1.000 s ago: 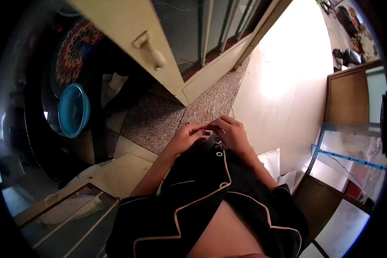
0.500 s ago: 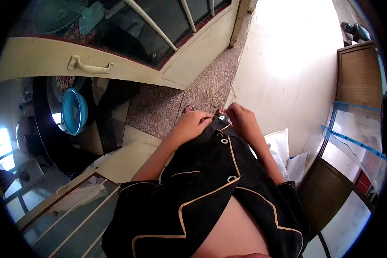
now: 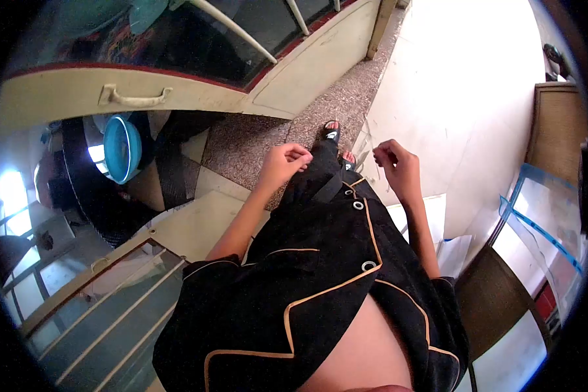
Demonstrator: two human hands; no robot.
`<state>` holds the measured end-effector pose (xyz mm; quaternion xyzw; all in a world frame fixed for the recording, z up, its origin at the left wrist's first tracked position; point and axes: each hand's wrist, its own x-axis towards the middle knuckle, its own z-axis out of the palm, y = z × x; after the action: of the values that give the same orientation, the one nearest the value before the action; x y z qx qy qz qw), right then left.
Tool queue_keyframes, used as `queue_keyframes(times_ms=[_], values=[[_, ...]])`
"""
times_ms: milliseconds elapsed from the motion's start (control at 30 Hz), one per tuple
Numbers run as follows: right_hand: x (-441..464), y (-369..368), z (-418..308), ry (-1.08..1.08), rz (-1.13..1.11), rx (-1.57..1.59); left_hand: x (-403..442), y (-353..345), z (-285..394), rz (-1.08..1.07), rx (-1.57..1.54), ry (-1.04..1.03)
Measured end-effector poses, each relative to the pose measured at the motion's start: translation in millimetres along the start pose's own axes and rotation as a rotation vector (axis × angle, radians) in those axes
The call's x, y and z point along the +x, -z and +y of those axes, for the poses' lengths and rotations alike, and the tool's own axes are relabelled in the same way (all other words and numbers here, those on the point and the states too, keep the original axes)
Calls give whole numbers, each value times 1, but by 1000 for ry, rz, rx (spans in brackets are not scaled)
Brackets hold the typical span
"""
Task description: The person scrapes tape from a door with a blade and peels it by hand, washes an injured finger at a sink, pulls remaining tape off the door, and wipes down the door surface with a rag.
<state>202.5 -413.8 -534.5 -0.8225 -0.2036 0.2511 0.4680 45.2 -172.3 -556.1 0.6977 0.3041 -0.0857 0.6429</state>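
My left hand (image 3: 283, 164) is in front of my waist with its fingers curled and their tips drawn together. My right hand (image 3: 399, 168) is apart from it on the other side, fingers bent in a pinch. Whatever either hand may hold is too small to make out. Below and between them are my dark trousers (image 3: 320, 166) and the black shirt (image 3: 336, 242) with tan piping and ring-shaped buttons. Beyond the hands, my feet show in dark sandals (image 3: 332, 134).
A cream door (image 3: 196, 98) with a handle (image 3: 137, 97) and barred glass stands open ahead. Another barred door panel (image 3: 111, 307) is at lower left. A blue basin (image 3: 122, 150) is beyond. Brown furniture (image 3: 558, 127) and plastic sheeting (image 3: 545, 222) line the right side.
My hands have moved apart, the left one to the left and the right one to the right. One foot now shows further forward, and the view has shifted slightly.
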Motion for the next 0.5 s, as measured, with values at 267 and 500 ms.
queue_keyframes(times_ms=[267, 500], values=[[36, 15, 23, -127, 91, 271, 64, 35, -83, 24, -252, 222], [51, 36, 37, -399, 265, 281, 116, 79, -149, -35, -342, 491]])
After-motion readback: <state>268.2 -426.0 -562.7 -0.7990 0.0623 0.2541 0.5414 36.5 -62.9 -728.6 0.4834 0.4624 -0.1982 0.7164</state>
